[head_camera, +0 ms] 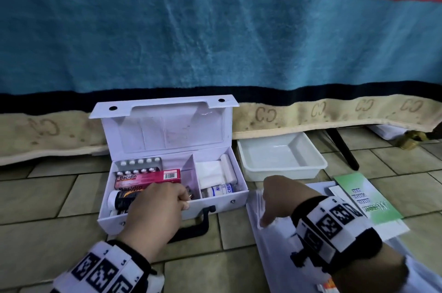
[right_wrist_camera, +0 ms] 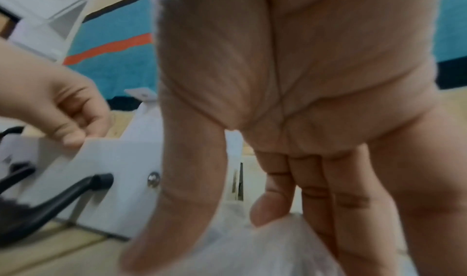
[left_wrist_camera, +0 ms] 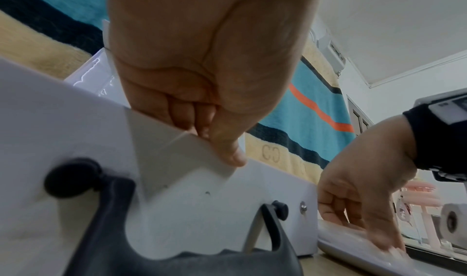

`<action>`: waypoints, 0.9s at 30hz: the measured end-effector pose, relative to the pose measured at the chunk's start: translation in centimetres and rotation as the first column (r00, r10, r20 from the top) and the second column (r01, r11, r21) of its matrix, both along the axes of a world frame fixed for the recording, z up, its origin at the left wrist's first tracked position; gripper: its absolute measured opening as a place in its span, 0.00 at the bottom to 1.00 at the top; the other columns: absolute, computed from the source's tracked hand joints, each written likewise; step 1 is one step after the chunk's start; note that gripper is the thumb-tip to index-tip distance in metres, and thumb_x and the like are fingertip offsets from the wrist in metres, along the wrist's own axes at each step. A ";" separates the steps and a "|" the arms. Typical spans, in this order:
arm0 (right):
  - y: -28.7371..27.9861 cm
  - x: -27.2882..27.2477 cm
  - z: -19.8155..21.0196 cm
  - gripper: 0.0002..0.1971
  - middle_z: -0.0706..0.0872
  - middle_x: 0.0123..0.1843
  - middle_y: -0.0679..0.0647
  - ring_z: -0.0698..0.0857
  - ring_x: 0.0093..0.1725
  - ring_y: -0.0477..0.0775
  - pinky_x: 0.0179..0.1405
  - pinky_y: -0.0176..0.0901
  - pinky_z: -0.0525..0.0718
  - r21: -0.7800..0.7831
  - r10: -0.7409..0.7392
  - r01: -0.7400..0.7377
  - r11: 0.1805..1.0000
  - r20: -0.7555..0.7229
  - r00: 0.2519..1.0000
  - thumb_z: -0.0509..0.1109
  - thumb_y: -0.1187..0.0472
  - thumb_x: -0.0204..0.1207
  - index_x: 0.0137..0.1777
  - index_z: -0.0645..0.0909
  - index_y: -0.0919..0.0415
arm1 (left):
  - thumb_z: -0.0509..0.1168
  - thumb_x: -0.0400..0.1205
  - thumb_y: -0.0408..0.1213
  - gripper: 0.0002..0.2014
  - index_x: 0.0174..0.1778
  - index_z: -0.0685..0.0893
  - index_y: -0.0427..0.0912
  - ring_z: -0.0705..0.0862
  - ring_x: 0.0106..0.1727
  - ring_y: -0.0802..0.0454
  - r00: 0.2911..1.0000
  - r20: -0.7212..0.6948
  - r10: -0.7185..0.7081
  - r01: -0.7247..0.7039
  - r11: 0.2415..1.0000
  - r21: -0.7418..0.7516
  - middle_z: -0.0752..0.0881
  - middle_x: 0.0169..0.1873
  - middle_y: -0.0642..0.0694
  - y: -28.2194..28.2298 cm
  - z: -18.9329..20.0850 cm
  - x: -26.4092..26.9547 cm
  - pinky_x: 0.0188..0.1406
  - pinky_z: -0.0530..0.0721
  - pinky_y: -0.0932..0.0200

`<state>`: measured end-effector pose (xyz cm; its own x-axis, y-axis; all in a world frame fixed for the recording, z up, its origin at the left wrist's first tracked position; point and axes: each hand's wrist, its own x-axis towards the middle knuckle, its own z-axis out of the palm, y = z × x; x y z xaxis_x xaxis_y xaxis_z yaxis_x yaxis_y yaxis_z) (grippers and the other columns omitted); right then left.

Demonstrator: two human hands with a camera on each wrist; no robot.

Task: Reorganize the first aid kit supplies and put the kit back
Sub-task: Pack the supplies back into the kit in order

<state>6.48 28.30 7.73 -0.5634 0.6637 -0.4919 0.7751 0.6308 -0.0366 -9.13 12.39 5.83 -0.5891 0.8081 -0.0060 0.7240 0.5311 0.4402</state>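
Note:
The white first aid kit (head_camera: 227, 204) stands open on the tiled floor, its lid leaning back against the blanket. The left compartment holds blister packs (head_camera: 138, 164), a pink Bacidin box (head_camera: 148, 178) and a dark bottle (head_camera: 122, 198). Gauze (head_camera: 210, 172) and bandage rolls (head_camera: 228, 168) fill the right one. My left hand (head_camera: 185, 199) grips the kit's front wall (left_wrist_camera: 227, 210) near the divider, thumb outside and fingers curled inside. My right hand (head_camera: 265, 211) reaches down beside the kit, its straight fingers (right_wrist_camera: 316, 200) touching a clear plastic bag (right_wrist_camera: 252, 250).
An empty white tray (head_camera: 282, 156) sits behind the right hand, by the blanket's hem. A green leaflet (head_camera: 368, 197) and white papers lie to the right. The kit's black handle (head_camera: 193, 223) lies folded on the floor in front. A dark furniture leg (head_camera: 344, 149) slants behind.

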 end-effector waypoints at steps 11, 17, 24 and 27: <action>0.2 0.0 5.0 0.10 0.78 0.38 0.49 0.80 0.38 0.49 0.31 0.36 0.74 0.134 -0.041 0.099 0.986 -0.378 0.925 0.71 0.66 0.65 0.38 0.73 0.52 | 0.67 0.79 0.41 0.04 0.43 0.87 0.54 0.78 0.40 0.56 1.000 -0.002 0.014 -0.014 1.000 0.018 0.83 0.34 0.55 0.0 -0.2 0.0 0.38 0.73 0.62; -0.8 -6.3 4.8 0.17 0.81 0.47 0.46 0.73 0.53 0.53 0.50 0.48 0.72 0.208 0.231 -0.132 0.969 -0.578 0.783 0.68 0.71 0.64 0.38 0.69 0.46 | 0.67 0.79 0.42 0.05 0.40 0.86 0.56 0.78 0.40 0.56 1.000 -0.013 0.021 -0.021 1.000 0.021 0.80 0.30 0.55 -0.1 -0.1 0.0 0.37 0.73 0.62; -1.4 -9.4 2.0 0.23 0.79 0.60 0.59 0.75 0.54 0.56 0.59 0.49 0.78 0.236 0.330 -0.251 0.939 -0.407 0.852 0.53 0.80 0.71 0.60 0.76 0.60 | 0.67 0.79 0.41 0.05 0.44 0.87 0.55 0.83 0.45 0.53 1.000 -0.015 0.013 -0.013 1.000 0.011 0.80 0.32 0.54 0.0 -0.2 -0.1 0.40 0.75 0.62; -1.5 -9.2 1.6 0.24 0.78 0.60 0.59 0.78 0.54 0.55 0.49 0.44 0.77 0.171 0.326 -0.279 0.945 -0.417 0.848 0.54 0.82 0.69 0.59 0.77 0.61 | 0.66 0.79 0.41 0.05 0.46 0.86 0.54 0.83 0.50 0.52 1.000 -0.020 0.008 -0.008 1.000 0.007 0.79 0.34 0.54 0.0 -0.1 -0.2 0.40 0.73 0.62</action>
